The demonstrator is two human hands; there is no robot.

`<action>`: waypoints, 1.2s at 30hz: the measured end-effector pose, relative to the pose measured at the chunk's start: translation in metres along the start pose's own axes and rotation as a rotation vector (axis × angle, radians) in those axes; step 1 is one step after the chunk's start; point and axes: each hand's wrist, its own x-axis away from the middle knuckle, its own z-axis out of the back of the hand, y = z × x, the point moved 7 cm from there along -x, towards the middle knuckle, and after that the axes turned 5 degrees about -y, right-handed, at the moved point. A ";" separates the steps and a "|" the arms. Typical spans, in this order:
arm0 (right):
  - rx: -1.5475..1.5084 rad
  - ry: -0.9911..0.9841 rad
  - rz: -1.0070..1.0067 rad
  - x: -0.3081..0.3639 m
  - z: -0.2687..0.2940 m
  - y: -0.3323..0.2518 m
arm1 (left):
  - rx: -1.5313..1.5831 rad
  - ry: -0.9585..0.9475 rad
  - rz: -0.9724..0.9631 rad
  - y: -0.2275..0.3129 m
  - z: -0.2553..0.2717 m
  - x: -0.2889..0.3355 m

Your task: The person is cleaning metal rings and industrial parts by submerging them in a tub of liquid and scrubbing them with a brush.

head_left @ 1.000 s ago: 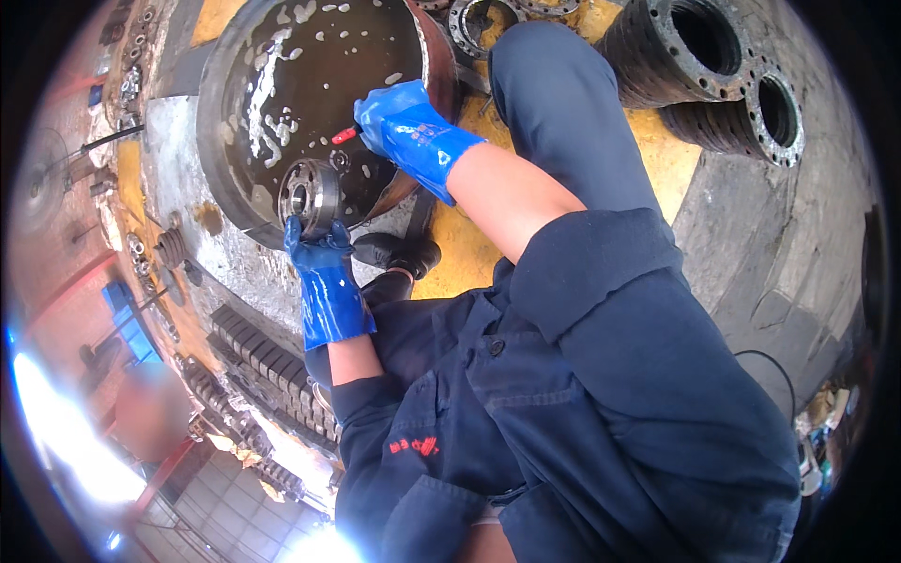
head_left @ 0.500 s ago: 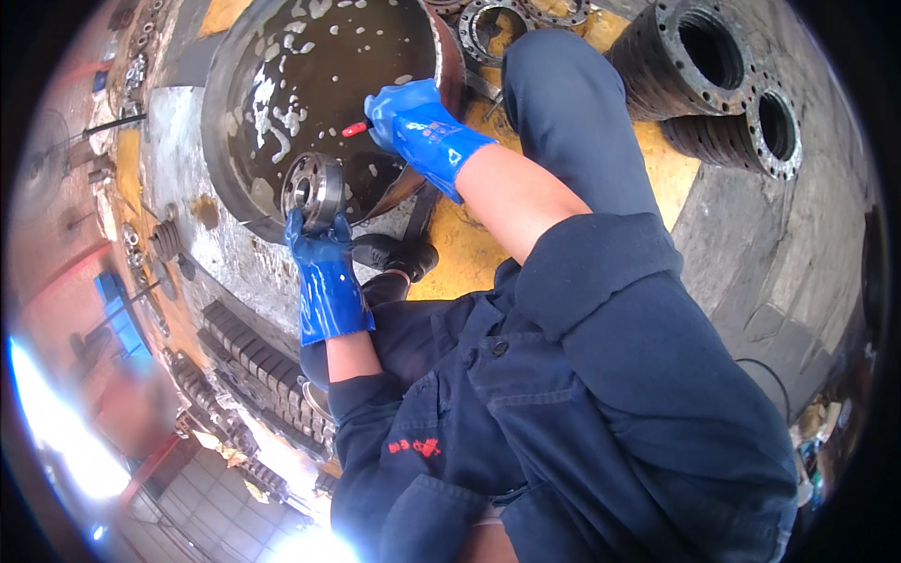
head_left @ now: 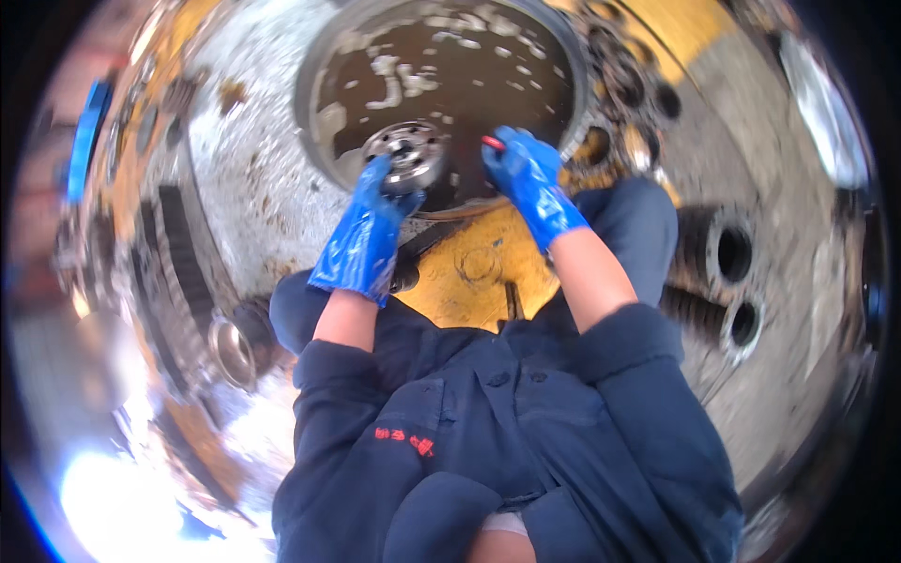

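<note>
A round metal flange (head_left: 414, 158) with bolt holes and a raised central hub is gripped at its lower left edge by my left hand (head_left: 364, 225), in a long blue rubber glove. Its holed face is turned mostly upward, over the near side of a round tub (head_left: 305, 105) of murky brown liquid with foam patches. My right hand (head_left: 531, 178), gloved alike, is closed around a slim tool with a red end (head_left: 493, 143). The rest of that tool is hidden in the fist. It is apart from the flange, over the tub's near right side.
Greasy flanges (head_left: 627, 86) lie in a cluster right of the tub. Stacked flange rings (head_left: 718, 249) stand farther right, beyond my knee. Dark ribbed metal parts (head_left: 178, 263) and a shiny metal cup shape (head_left: 232, 351) are at left. Yellow-painted floor (head_left: 474, 272) shows between my legs.
The whole view has swung round, with some blur. My right hand has drawn back toward the tub's near edge. The flange now shows its face more upward, still in my left hand.
</note>
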 end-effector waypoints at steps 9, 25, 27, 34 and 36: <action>-0.207 -0.340 0.011 -0.013 -0.045 0.030 | 0.469 -0.286 -0.617 0.131 -0.001 0.096; -0.098 -0.450 0.040 -0.063 -0.101 0.096 | 0.399 0.745 -0.633 -0.053 0.488 0.352; -0.043 -0.515 -0.003 -0.067 -0.102 0.098 | 0.383 0.873 -0.492 -0.107 0.497 0.359; -0.046 -0.569 0.003 -0.082 -0.103 0.120 | 0.313 1.030 -0.166 -0.232 0.480 0.342; 0.045 -0.575 -0.021 -0.072 -0.114 0.113 | 0.266 1.065 -0.111 -0.249 0.474 0.346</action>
